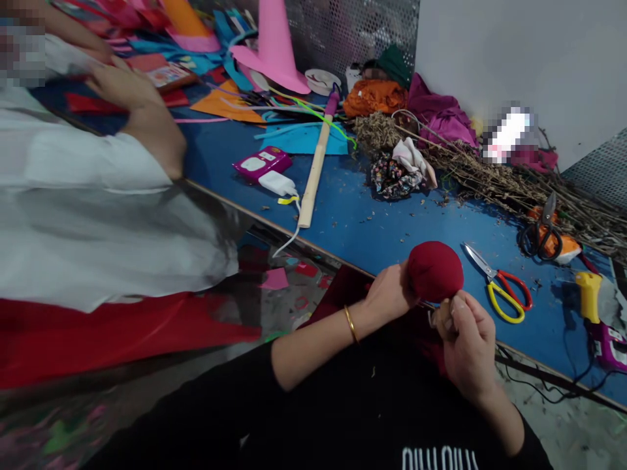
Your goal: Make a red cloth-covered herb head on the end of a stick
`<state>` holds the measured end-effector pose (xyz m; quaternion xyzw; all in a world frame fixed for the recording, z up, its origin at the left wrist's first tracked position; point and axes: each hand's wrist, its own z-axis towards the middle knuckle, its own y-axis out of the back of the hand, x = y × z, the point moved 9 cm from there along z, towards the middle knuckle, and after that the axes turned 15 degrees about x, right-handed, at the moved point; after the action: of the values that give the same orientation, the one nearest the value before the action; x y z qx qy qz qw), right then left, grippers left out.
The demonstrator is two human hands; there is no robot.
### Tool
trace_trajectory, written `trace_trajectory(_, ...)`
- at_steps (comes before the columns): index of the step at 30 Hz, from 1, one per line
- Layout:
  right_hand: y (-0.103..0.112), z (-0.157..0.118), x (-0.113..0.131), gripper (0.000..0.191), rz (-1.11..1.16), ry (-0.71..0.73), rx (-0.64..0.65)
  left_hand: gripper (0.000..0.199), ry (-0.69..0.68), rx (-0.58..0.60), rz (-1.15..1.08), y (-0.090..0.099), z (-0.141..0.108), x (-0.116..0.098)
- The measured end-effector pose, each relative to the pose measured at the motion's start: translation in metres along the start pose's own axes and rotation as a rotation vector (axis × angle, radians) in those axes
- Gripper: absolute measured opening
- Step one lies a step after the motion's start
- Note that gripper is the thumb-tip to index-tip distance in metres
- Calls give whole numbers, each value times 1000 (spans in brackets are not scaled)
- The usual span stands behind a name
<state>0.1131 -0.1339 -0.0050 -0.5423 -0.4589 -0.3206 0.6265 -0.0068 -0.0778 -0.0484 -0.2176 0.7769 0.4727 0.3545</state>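
A round dark red cloth ball [435, 271] is held just over the table's front edge. My left hand [390, 294], with a gold bangle at the wrist, grips it from the left; its fingertips are hidden behind the ball. Close under the ball's right side, my right hand [465, 336] is closed in a pinch at the fabric's lower edge. What exactly its fingertips hold is too small to tell. Scissors with red and yellow handles [507, 294] lie open just right of the ball.
Blue table [362, 222] holds a wooden stick [316, 170], purple packet [262, 163], dried twigs [455, 163], black scissors [543, 235] and a yellow-handled tool [589, 297]. A pink cone hat [277, 52] stands behind. At left, a person in white [98, 215] reaches over the table.
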Motion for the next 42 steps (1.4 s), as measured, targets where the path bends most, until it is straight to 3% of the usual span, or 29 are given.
trace_trajectory(3, -4, -2, -4, 36, -46, -6, 36, 40, 36, 20, 77, -3, 1, 1)
trace_trajectory(9, -4, 0, -2, 37, -124, 45, 83, 30, 25, 92, 122, -5, 8, -3)
trace_trajectory(12, 1, 5, 3, 36, -48, 21, 85, 30, -87, 174, -36, -3, 11, -9)
trace_trajectory(15, 7, 8, 9, 38, 48, -10, 70, 38, -239, 396, -330, -12, 8, -17)
trace_trajectory(17, 8, 8, 14, 38, 65, 15, 75, 33, -242, 532, -491, -20, 3, -16)
trace_trajectory(19, 7, 6, 19, 36, 52, 58, 97, 24, -155, 580, -564, -27, 0, -8)
trace_trajectory(21, 5, 3, 23, 33, 5, 94, 140, 19, -78, 565, -574, -30, -2, -1)
trace_trajectory(24, 4, -2, 30, 30, -177, 126, 206, 21, -105, 513, -538, -27, -4, -4)
trace_trajectory(30, 19, -4, 63, 26, -702, 181, 169, 23, -128, 396, -357, -12, -5, -3)
trace_trajectory(37, 16, -2, 61, 37, -762, 60, 404, 31, -143, 290, -118, 3, -3, -8)
trace_trajectory(42, 24, 5, 57, 35, -850, -6, 325, 32, -110, 246, 32, 4, -2, -6)
